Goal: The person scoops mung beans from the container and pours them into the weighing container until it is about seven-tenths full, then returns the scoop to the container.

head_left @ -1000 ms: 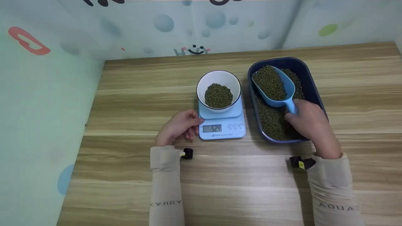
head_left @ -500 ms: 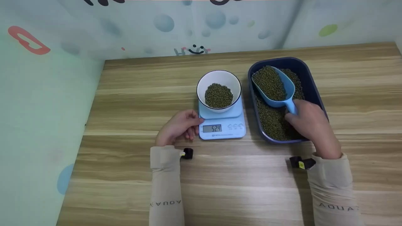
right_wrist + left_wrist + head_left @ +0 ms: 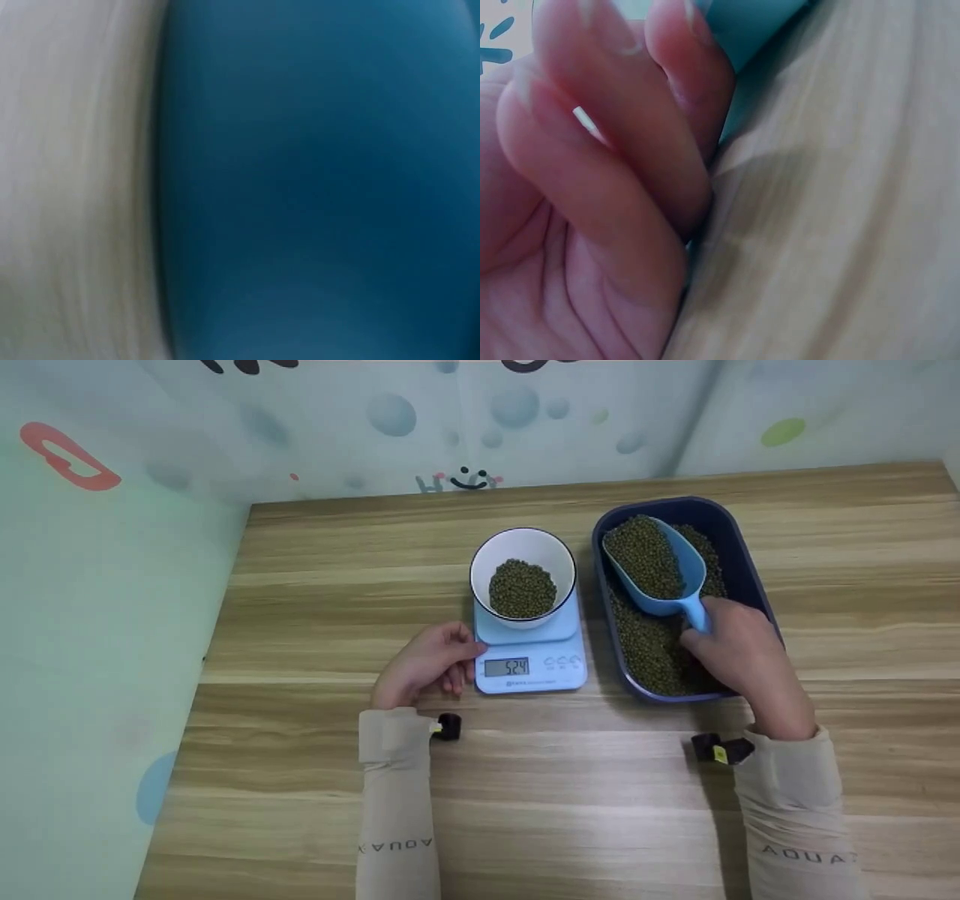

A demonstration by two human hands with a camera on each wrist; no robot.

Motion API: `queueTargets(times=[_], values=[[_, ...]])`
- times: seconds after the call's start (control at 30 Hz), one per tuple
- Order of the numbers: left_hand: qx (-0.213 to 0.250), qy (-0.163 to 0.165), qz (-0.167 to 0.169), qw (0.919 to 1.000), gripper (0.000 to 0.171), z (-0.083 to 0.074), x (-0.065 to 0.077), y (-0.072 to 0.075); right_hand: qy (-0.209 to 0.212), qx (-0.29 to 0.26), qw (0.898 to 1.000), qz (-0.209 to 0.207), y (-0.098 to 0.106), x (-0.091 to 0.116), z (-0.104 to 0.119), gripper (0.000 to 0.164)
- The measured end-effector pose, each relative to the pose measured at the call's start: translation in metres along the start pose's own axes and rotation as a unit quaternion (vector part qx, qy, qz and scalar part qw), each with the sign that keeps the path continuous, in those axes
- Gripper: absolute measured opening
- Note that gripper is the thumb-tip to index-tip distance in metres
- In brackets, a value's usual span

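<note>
In the head view my right hand [image 3: 739, 649] grips the handle of a light blue scoop [image 3: 690, 562] heaped with small green beans, likely mung beans. The scoop sits within the dark blue tub [image 3: 731, 529], over more beans. A light blue kitchen scale [image 3: 562, 679] reads about 524 and bears a white, dark-rimmed bowl [image 3: 499, 556] with beans [image 3: 523, 589] in it. My left hand [image 3: 431, 660] holds the scale's left front edge, thumb on top and curled fingers beside it. Those fingers [image 3: 630, 217] fill the left wrist view. The right wrist view shows mostly the blurred blue tub wall [image 3: 315, 187].
The wood-grain table [image 3: 315, 585] reaches back to a patterned curtain [image 3: 465, 427]; another pale panel [image 3: 90, 622] borders its left side. Bowl and tub stand side by side with a narrow gap between them. A small black device [image 3: 448, 727] is at the left cuff.
Almost nothing differs. The loaded scoop has shifted very slightly in the tub; both hands keep their places and the scale's reading stays the same.
</note>
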State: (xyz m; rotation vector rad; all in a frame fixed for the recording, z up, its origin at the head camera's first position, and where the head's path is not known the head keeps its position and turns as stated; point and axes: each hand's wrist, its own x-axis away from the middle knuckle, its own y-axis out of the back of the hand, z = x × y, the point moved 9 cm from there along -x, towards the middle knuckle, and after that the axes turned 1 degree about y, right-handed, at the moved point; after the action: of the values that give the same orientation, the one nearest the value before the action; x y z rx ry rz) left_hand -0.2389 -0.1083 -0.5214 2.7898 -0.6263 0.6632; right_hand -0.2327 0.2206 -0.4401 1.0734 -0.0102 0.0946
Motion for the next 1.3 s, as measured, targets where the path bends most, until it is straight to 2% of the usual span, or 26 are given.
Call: queueTargets(times=[0.67, 1.0, 1.3], values=[[0.001, 0.002, -0.005, 1.0000, 0.019, 0.0011, -0.0002, 0.0002, 0.010, -0.008, 1.000, -0.010, -0.0006, -0.0002, -0.0012, 0.017], [0.006, 0.004, -0.001, 1.0000, 0.020, 0.0010, 0.0002, -0.0012, 0.010, -0.010, 0.999, -0.029, 0.0008, -0.0002, 0.0008, 0.017], [-0.005, 0.011, -0.003, 0.9999, 0.020, 0.0026, -0.0018, 0.0004, 0.006, -0.012, 0.999, -0.032, 0.0005, -0.0019, -0.0026, 0.016]])
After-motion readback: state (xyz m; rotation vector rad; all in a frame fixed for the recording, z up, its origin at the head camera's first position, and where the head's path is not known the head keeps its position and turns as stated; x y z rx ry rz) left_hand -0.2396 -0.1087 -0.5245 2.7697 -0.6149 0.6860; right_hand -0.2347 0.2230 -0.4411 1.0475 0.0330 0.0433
